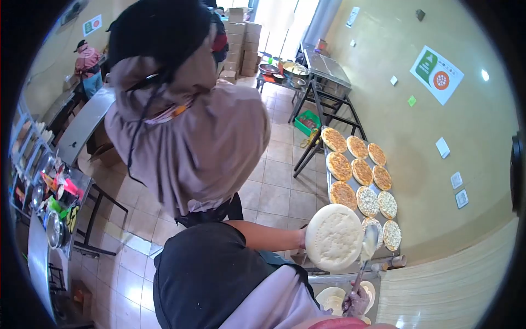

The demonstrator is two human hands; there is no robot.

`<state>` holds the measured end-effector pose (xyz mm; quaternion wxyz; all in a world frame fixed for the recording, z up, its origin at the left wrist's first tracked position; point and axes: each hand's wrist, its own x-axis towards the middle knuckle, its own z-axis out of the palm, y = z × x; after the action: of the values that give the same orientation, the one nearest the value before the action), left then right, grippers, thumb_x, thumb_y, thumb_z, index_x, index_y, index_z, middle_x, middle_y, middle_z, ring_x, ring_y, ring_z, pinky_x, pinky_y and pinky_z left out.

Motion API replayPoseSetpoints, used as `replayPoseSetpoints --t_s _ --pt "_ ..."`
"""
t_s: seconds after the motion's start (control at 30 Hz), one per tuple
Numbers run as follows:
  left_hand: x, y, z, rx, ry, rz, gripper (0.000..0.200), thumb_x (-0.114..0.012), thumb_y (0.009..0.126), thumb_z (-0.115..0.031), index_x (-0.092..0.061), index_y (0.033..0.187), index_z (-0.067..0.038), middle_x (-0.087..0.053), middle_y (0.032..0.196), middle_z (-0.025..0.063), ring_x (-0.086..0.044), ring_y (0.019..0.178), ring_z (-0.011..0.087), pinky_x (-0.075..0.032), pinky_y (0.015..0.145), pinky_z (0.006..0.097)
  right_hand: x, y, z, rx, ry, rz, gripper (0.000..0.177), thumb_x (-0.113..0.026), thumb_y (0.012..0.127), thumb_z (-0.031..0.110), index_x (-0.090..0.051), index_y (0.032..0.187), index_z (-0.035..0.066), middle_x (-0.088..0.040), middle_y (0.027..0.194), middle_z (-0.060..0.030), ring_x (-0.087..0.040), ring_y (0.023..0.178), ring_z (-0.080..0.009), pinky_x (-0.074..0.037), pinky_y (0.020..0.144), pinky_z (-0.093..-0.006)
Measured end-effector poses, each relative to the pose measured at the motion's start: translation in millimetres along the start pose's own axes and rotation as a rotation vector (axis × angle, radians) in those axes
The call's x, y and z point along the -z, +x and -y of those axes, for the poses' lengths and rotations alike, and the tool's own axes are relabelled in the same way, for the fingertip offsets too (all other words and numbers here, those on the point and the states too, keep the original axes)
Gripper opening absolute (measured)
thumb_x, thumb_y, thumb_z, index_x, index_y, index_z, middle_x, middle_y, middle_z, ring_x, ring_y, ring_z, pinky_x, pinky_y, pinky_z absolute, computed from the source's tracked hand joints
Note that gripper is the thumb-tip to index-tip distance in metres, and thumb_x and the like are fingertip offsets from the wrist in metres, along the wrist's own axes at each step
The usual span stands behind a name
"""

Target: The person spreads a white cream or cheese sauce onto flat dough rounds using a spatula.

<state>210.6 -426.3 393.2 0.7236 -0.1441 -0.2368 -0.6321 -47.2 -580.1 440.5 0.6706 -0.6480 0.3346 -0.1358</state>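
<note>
My left hand point(302, 239) holds a round, pale pizza base point(333, 236) by its left edge; its surface is dotted with small dents, and most of my fingers are hidden behind it. In my gloved right hand point(356, 301) is the handle of a spoon point(360, 277). A thick white topping point(370, 242) coats the spoon's head, close to the base's right edge. Below lie pale rounds point(330, 299), partly covered by my right hand and the base. Beyond the base, a metal table point(355, 193) bears several pizzas, some with an orange-brown topping point(339, 166), others with white bits point(388, 204).
A person in a brown head covering point(203, 137) stands close in front. Farther off are another person point(89, 66), stacked cartons point(235, 44) and a green crate point(308, 122). Utensils and pans point(56, 227) crowd a left-hand table. A wall point(427, 159) borders the right.
</note>
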Motion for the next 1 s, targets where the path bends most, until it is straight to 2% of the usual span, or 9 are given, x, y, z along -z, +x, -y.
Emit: replayPoseSetpoints --t_s 0.13,0.2,0.33,0.37,0.5,0.67,0.73,0.87,1.0 --pt "12 7 -1 -0.030 0.015 -0.103 0.053 -0.044 0.090 -0.047 -0.049 0.129 -0.011 -0.051 0.131 0.0098 -0.049 0.118 0.0256 -0.037 0.101 0.0450 3 16 -11 -0.072 0.035 0.027 0.034 -0.048 0.073 -0.003 -0.056 0.105 -0.004 -0.049 0.054 -0.0042 -0.039 0.032 -0.0087 -0.030 0.028 -0.0210" --pt "17 14 -11 -0.041 0.027 -0.162 0.053 -0.044 0.090 -0.047 -0.049 0.129 -0.011 -0.050 0.131 0.0098 -0.049 0.118 0.0255 -0.037 0.102 0.0449 -1 29 -17 -0.027 0.014 0.054 0.035 -0.045 0.075 0.000 -0.053 0.109 -0.003 -0.048 0.053 -0.0044 -0.039 0.031 -0.0103 -0.032 0.027 -0.0231" --pt "27 24 -38 -0.026 0.082 -0.283 0.053 -0.043 0.091 -0.046 -0.049 0.130 -0.011 -0.050 0.131 0.0096 -0.049 0.119 0.0253 -0.036 0.102 0.0446 -17 46 -12 -0.019 0.029 0.016 0.036 -0.049 0.075 -0.001 -0.056 0.110 -0.003 -0.049 0.056 -0.0016 -0.040 0.038 -0.0061 -0.032 0.034 -0.0188" --pt "30 29 -44 -0.022 0.097 -0.306 0.053 -0.043 0.091 -0.046 -0.048 0.130 -0.011 -0.050 0.132 0.0096 -0.049 0.119 0.0252 -0.036 0.102 0.0446 -19 51 -17 0.043 0.019 0.052 0.034 -0.048 0.079 0.002 -0.054 0.112 -0.002 -0.049 0.056 -0.0025 -0.039 0.034 -0.0076 -0.031 0.031 -0.0203" --pt "43 46 -64 -0.063 0.147 -0.354 0.052 -0.043 0.091 -0.046 -0.048 0.130 -0.011 -0.049 0.132 0.0094 -0.048 0.119 0.0250 -0.036 0.102 0.0443 -36 59 -9 0.029 0.084 0.026 0.034 -0.049 0.080 0.003 -0.053 0.113 -0.002 -0.048 0.056 -0.0023 -0.039 0.035 -0.0072 -0.031 0.031 -0.0203" --pt "74 80 -91 -0.150 0.065 -0.423 0.052 -0.043 0.091 -0.045 -0.047 0.131 -0.011 -0.049 0.133 0.0093 -0.048 0.120 0.0247 -0.036 0.102 0.0440 -50 71 3 0.010 0.040 -0.013 0.036 -0.054 0.078 0.007 -0.052 0.113 -0.003 -0.047 0.057 -0.0021 -0.039 0.036 -0.0068 -0.031 0.032 -0.0198" --pt "79 81 -99 -0.151 0.032 -0.450 0.052 -0.043 0.092 -0.045 -0.047 0.131 -0.011 -0.049 0.133 0.0092 -0.048 0.120 0.0246 -0.036 0.103 0.0438 -57 70 13 0.000 0.032 -0.032 0.040 -0.060 0.077 0.015 -0.056 0.111 -0.004 -0.048 0.061 0.0016 -0.042 0.045 -0.0047 -0.032 0.040 -0.0181" --pt "79 70 -117 -0.090 0.009 -0.502 0.052 -0.042 0.092 -0.045 -0.046 0.132 -0.011 -0.048 0.133 0.0091 -0.047 0.121 0.0243 -0.036 0.103 0.0436 -63 79 14 -0.028 0.023 -0.101 0.037 -0.060 0.077 0.012 -0.057 0.110 -0.004 -0.048 0.062 0.0023 -0.042 0.047 -0.0047 -0.032 0.041 -0.0185" --pt "77 55 -142 -0.088 0.030 -0.544 0.052 -0.042 0.092 -0.044 -0.046 0.132 -0.011 -0.048 0.134 0.0089 -0.047 0.121 0.0241 -0.036 0.103 0.0433 -84 100 26 -0.107 0.002 -0.086 0.035 -0.056 0.078 0.003 -0.057 0.112 -0.004 -0.049 0.063 0.0023 -0.043 0.049 -0.0048 -0.033 0.044 -0.0179"
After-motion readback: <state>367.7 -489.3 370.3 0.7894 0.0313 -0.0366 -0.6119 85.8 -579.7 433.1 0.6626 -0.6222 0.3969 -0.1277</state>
